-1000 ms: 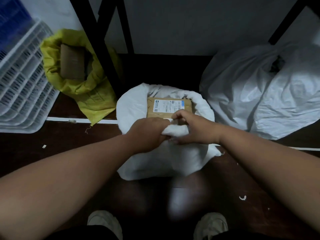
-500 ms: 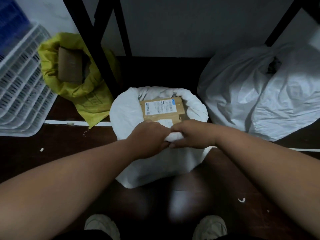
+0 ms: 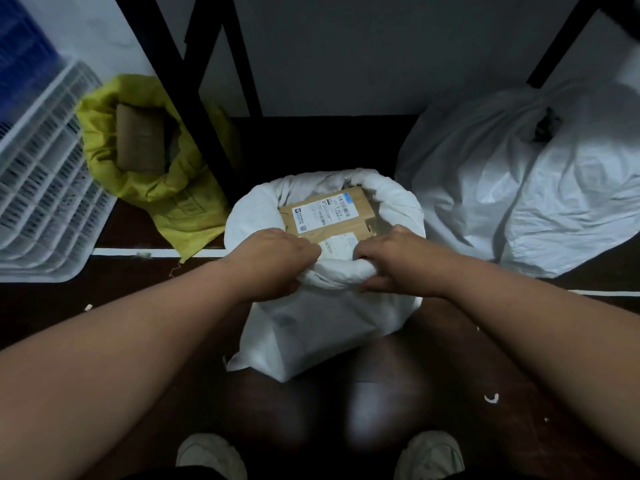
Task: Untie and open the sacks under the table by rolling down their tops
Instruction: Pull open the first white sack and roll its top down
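On the dark floor (image 3: 104,341) beneath the black table frame (image 3: 194,109), a white sack (image 3: 311,334) stands at centre with its top rolled down into a thick collar. The left hand (image 3: 273,263) grips the near-left part of that rolled rim, fingers curled over the fabric; the fingertips are buried in the roll and cannot be seen. The right hand (image 3: 391,261) grips the near-right part of the same rim, thumb below and fingers curled over the top. The two hands are apart, with a stretch of rolled fabric between them.

Inside the open mouth lies a brown cardboard parcel (image 3: 329,211) with a printed shipping label; the print is too small to read. A second white label just in front of it is partly covered by the hands and the rim.

To the left, a yellow sack (image 3: 166,188) stands open with its top folded down, holding a brown box (image 3: 138,140) whose lower part is hidden by the sack. A frame leg crosses in front of its right side. Further left, a white plastic crate (image 3: 45,202) is cut off by the picture edge.

To the right, a large white sack (image 3: 526,188) sits bunched at its top; a dark patch shows at the gathering, and whether it is tied cannot be told. Its right side runs out of view.

At the bottom edge, two light shoes (image 3: 211,455) are partly cut off.
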